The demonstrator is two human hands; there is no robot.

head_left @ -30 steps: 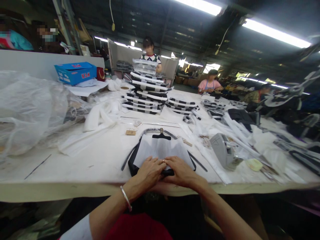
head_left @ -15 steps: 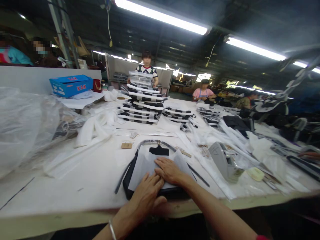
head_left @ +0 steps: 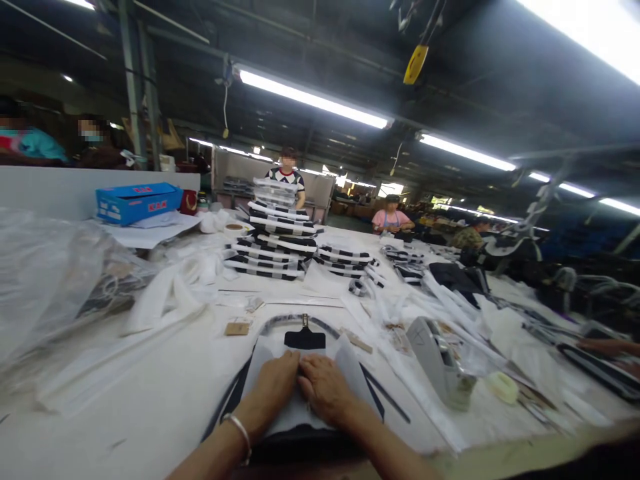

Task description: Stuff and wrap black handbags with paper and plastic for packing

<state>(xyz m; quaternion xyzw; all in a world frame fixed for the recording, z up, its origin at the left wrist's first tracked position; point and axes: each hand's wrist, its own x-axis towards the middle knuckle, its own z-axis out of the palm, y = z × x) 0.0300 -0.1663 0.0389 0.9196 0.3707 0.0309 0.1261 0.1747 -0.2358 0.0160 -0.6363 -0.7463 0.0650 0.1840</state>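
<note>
A black handbag (head_left: 320,443) lies flat at the table's near edge, its strap (head_left: 280,322) curving round the far side. White tissue paper (head_left: 345,363) covers most of its front. Above the paper's middle shows a black tab (head_left: 305,339) with a metal clasp at its top. My left hand (head_left: 274,385), a bangle on its wrist, is closed on the paper just below the tab. My right hand (head_left: 325,390) meets it there, fingers curled together on the paper. The fingertips are partly hidden.
A brown tag (head_left: 237,329) lies left of the bag, a grey tape dispenser (head_left: 437,360) to the right. Stacked wrapped bags (head_left: 280,237) stand farther back. Clear plastic (head_left: 45,267) and a blue box (head_left: 137,203) are at left. Another person's hand (head_left: 610,348) is at far right.
Both hands have moved up the bag towards the tab, from lying flat and overlapping to side by side with fingers curled. The camera view has tilted upward.
</note>
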